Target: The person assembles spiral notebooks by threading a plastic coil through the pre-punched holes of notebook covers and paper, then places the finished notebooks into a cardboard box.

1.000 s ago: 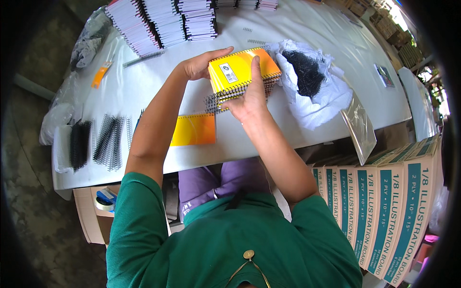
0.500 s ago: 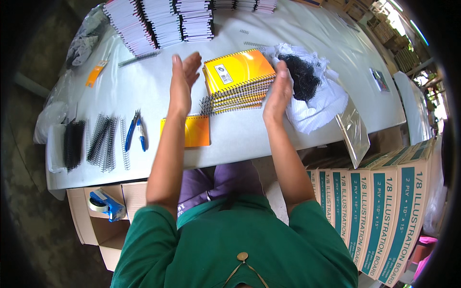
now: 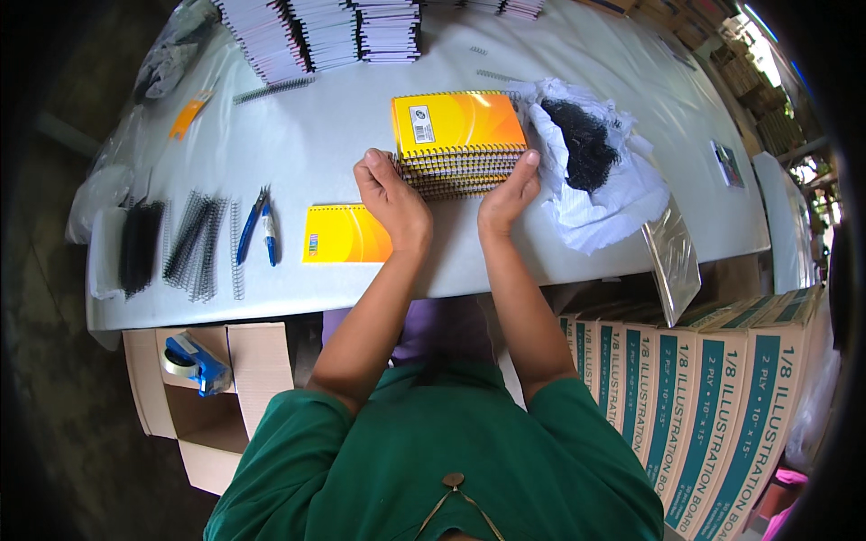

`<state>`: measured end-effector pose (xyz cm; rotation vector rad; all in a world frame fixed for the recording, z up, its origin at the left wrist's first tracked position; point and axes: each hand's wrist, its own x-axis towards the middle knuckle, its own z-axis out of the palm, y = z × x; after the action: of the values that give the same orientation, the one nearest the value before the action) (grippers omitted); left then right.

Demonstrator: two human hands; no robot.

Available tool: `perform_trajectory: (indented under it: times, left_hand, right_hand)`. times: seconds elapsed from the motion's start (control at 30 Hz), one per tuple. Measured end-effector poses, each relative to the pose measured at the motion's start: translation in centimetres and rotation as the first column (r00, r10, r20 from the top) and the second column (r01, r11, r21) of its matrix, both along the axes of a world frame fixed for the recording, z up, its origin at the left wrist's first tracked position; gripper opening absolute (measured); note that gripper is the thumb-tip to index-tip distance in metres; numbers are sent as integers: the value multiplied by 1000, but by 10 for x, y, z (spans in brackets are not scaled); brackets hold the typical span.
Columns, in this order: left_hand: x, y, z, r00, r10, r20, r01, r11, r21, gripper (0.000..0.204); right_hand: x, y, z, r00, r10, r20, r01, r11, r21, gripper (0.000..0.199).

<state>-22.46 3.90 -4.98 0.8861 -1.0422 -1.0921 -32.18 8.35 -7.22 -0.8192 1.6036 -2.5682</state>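
Notebook stack (image 3: 462,144) | between both hands (image 3: 397,203) | one at each end

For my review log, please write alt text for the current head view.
A person's left hand and right hand cup the sides of a stack of yellow-orange spiral notebooks on a white-covered table. Another yellow-orange notebook lies nearer the person, with blue-handled pliers and black binding coils to its left; a crumpled white wrapping sits right of the stack.
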Motion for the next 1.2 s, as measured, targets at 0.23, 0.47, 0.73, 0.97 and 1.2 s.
perform_trajectory:
  times: [0.23, 0.47, 0.73, 0.97, 1.2]
  left_hand:
    - [103, -47, 23, 368, -7, 930, 441, 881, -168, 37]
    - [159, 28, 5, 199, -256, 946, 758, 652, 17, 56]
    - [178, 17, 34, 705, -644, 298, 677, 736, -12, 49]
    - [198, -37, 1, 459, 60, 887, 412, 870, -271, 36]
    - [244, -124, 7, 43, -17, 999, 11, 1000, 17, 28]
  right_hand:
    - [43, 72, 21, 984, 143, 105, -147, 989, 30, 55]
    - [118, 124, -9, 176, 404, 898, -887, 460, -33, 36]
    - [101, 75, 45, 632, 724, -276, -511, 657, 554, 21]
    - [98, 35, 13, 525, 836, 159, -846, 490, 212, 20]
    - [94, 16, 10, 468, 854, -226, -742, 519, 425, 22]
